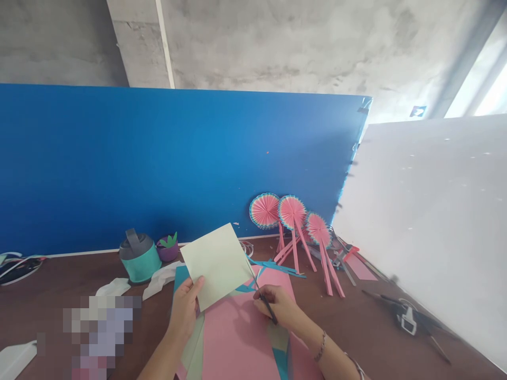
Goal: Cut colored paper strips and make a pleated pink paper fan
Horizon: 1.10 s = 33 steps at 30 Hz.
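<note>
My left hand [186,303] grips a pale cream sheet of paper [217,266] by its lower left side, thumb on top, holding it tilted above the table. In my right hand [277,303] is a pair of scissors [266,302], dark-handled, with the blades pointing up and left at the sheet's right edge. Whether the blades have cut into the paper I cannot tell. Beneath both hands lie pink paper sheets [237,343], with blue and pale green paper showing under them. Blue paper strips [285,268] lie just behind the scissors.
Pink pleated paper fans [293,211] with long strips lean against the blue partition [158,158]. A teal cup [139,258], a small purple plant pot [168,248] and crumpled tissue [160,279] stand or lie at left. Tools with a watch-like device [407,319] lie at right by a white panel [428,227].
</note>
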{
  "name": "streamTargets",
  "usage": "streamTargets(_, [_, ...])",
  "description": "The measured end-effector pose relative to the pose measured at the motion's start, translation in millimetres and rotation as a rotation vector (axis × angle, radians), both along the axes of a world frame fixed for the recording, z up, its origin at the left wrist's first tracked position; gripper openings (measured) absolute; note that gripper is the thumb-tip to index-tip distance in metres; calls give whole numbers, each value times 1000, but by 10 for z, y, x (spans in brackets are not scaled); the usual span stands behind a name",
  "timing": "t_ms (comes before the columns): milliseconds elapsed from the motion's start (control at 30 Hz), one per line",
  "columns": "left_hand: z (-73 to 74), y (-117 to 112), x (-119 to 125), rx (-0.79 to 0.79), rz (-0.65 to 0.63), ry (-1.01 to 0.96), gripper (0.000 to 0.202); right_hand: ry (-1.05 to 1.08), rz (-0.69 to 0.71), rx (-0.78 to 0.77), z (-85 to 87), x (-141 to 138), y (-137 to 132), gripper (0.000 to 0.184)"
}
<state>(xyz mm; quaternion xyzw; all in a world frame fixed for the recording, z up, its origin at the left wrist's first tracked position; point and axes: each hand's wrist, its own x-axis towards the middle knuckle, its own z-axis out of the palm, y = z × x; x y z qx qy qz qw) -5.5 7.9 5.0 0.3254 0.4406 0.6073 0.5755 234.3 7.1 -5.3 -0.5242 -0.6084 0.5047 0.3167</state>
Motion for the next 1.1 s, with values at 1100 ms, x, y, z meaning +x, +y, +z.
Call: streamTargets(1100, [7, -5, 4, -11, 4, 0, 50, 14, -1, 1, 11, -5, -10, 21])
